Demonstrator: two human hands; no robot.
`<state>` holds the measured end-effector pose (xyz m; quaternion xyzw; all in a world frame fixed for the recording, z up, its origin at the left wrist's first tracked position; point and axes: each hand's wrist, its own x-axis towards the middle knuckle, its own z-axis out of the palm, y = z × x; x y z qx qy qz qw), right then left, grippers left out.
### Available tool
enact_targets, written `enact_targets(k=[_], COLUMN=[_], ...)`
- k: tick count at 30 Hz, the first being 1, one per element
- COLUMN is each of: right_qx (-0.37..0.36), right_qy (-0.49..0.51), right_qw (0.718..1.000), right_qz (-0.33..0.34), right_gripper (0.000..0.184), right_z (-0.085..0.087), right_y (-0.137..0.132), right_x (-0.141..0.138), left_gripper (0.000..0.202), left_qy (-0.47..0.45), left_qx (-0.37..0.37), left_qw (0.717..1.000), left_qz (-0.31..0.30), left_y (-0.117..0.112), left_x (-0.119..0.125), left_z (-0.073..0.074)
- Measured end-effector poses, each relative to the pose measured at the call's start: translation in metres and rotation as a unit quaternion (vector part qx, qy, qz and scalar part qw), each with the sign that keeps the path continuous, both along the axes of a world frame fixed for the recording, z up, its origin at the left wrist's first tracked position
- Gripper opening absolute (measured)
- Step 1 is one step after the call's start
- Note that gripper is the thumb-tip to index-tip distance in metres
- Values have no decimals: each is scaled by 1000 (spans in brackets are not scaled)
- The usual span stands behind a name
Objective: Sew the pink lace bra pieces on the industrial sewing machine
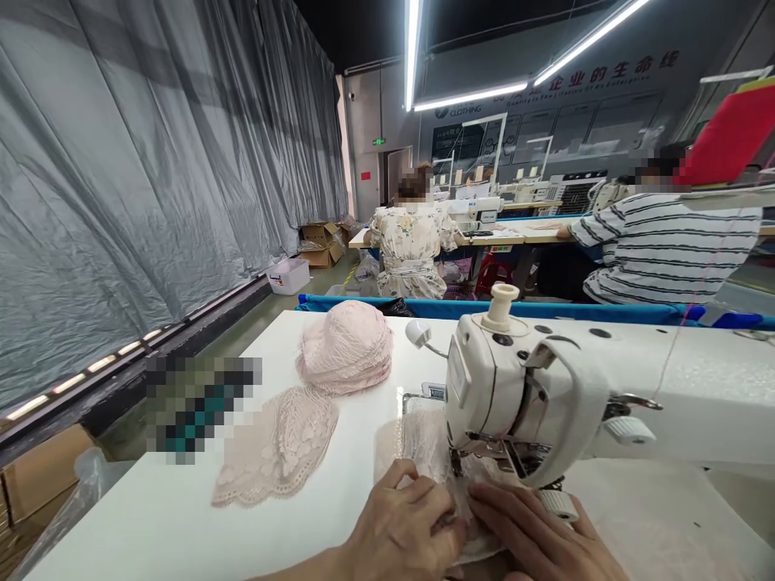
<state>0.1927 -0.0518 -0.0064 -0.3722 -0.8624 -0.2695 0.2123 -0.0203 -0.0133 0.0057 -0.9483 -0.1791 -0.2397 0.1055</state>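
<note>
A piece of pale lace fabric lies under the presser foot of a white sewing machine. My left hand is closed on the near left side of this lace, its fingers curled and pressed together. On the other side of the needle area, my right hand lies with its fingers stretched flat over the fabric, close beneath the machine head. Left of the machine, a pink lace cup piece rests on the white table. Behind it sits a stack of similar lace cups.
A small lamp on a bent stem stands beside the machine head. Blue cloth runs along the table's far edge. Two people work at machines ahead, one in a floral top, one in a striped shirt. Cardboard stands at the lower left.
</note>
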Motion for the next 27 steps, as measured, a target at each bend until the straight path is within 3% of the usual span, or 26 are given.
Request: enact_targets(k=[4,8,11,19,27], right_qx=[6,19,31,18,28], right_qy=[-31,-51,-68,-33,-3], right_qw=[999,998,996,998,999], right_qz=[-29,-40,-42,-42,-40], right_gripper=[56,53,51,41,46], right_z=[14,14,12,8,14], right_y=[3,6,9,11,10], right_x=[-3,-2,0,2,-1], left_gripper=[14,22,27,15,17], left_qy=[29,55,69,24,16], left_qx=[-41,-61,-61,-25,-15], left_qw=[999,996,995,999,999], left_qz=[15,34,41,41,40], left_y=[10,17,19,17,18], left_x=[3,5,6,11,9], left_z=[9,13,11,4,2])
